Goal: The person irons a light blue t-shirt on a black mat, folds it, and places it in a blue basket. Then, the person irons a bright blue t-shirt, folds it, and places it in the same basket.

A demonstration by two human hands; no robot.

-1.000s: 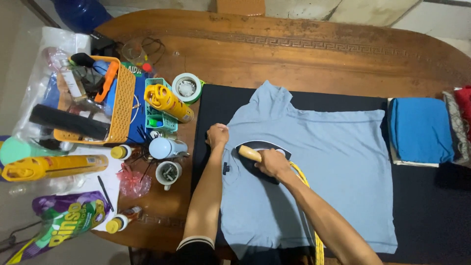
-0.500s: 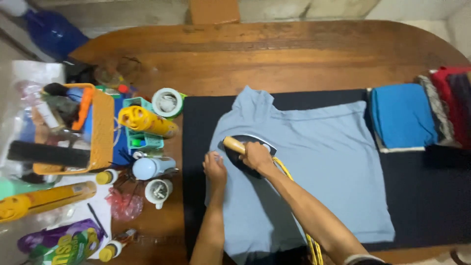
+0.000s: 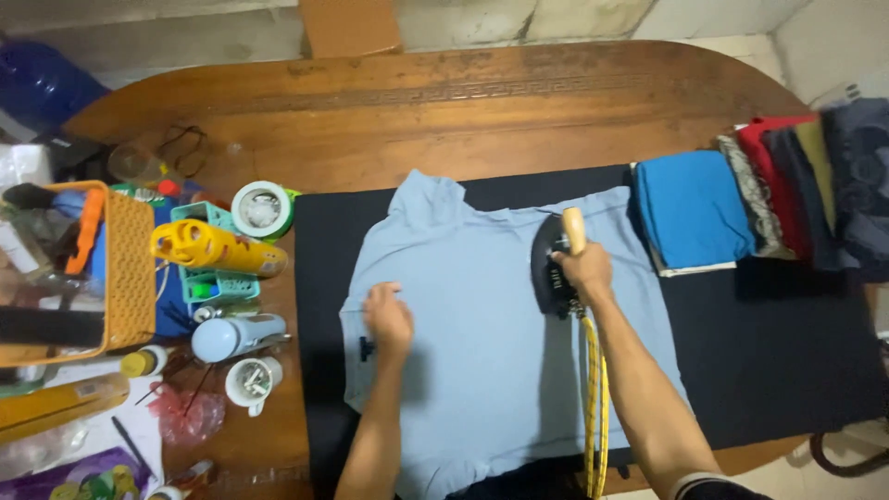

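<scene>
While the light blue shirt [image 3: 491,343] lies flat on the black mat [image 3: 787,352] on the wooden table [image 3: 444,111], the right hand [image 3: 585,271] holds an iron [image 3: 554,268]. The fingers of that hand are wrapped tight around the iron's pale handle. A yellow cord [image 3: 593,398] runs down from the iron along the arm.

The iron has moved. A moment ago it sat near the left side of the shirt, close to the other hand. Now it is over by the right side of the shirt, near the sleeve and the collar end. So the iron has slid across the cloth, and the part it passed over looks smooth.

The left hand [image 3: 389,319] has stayed on the shirt. It presses down near the left edge, with its fingers bent and holding nothing. It looks like it keeps the cloth from sliding. A small dark mark on the shirt sits just beside it.

To the right of the shirt, a blue folded cloth [image 3: 690,208] rests on the mat, and next to it is a stack of red and dark clothes [image 3: 796,176]. To the left of the mat stand a yellow spray can [image 3: 218,248], a roll of tape [image 3: 261,209] and an orange basket [image 3: 125,268].
</scene>
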